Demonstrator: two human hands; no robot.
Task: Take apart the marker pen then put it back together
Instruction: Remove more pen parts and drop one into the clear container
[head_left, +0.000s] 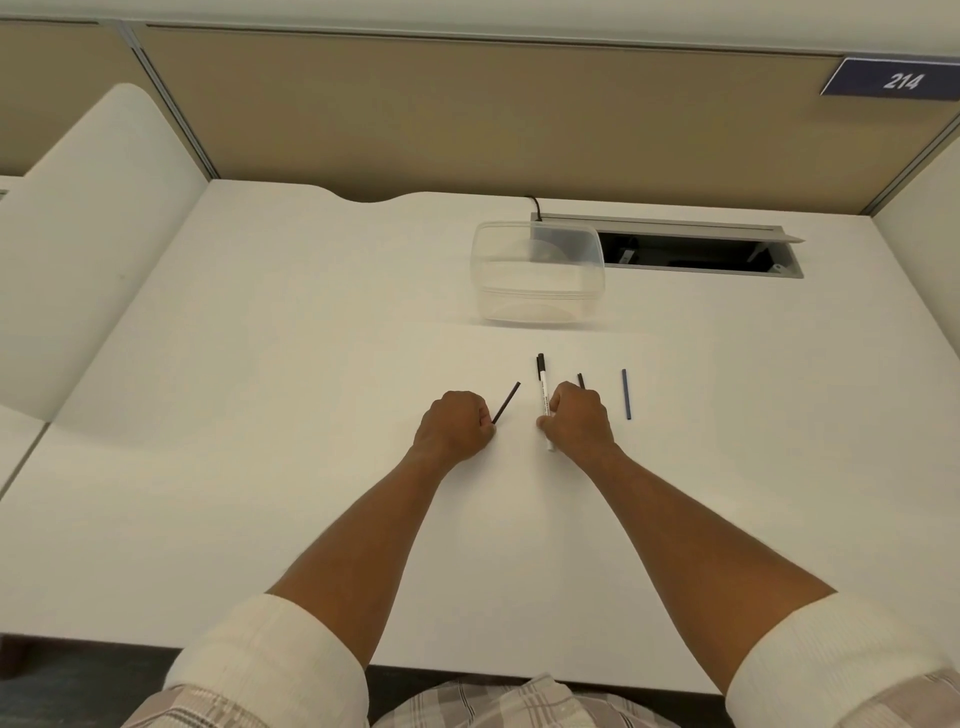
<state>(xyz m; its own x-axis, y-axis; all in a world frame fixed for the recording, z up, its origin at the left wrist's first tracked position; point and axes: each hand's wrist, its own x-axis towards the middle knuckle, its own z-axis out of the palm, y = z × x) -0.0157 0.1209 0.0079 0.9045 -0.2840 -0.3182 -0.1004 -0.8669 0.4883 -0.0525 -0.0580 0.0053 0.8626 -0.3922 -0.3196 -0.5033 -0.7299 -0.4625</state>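
Note:
My right hand (577, 420) is closed around a white marker barrel (544, 400) with a black tip that points away from me. A short black piece (581, 381) sticks out just behind this hand; whether the hand touches it is hidden. My left hand (457, 422) is a fist pinching the near end of a thin black rod (506, 401) that slants up to the right. A dark blue thin stick (626, 394) lies alone on the white desk (260, 415), to the right of my right hand.
A clear plastic container (537, 273) stands behind the parts. Next to it on the right is an open cable slot (696, 254) in the desk. Beige partition walls close the back and sides. The desk's front edge is near my body.

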